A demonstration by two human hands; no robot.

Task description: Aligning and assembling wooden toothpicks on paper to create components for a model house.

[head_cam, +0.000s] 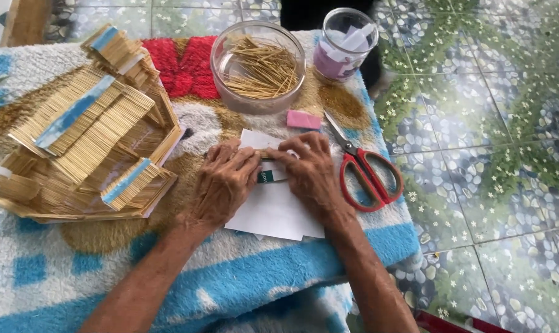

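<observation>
Left hand (pixel 223 182) and right hand (pixel 310 174), fingertips pressed together on a small row of sticks (pixel 273 155) atop white paper (pixel 273 213) on the blanket-covered table (pixel 242 277). Even pressure keeps sticks aligned. Red scissors (pixel 369 176) lie just right.

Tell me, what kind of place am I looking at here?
Probably a home craft spot: a fleecy blanket covers the work surface over a patterned tile floor, with stacked stick mats, a bowl of thin sticks and red-handled scissors.
</observation>
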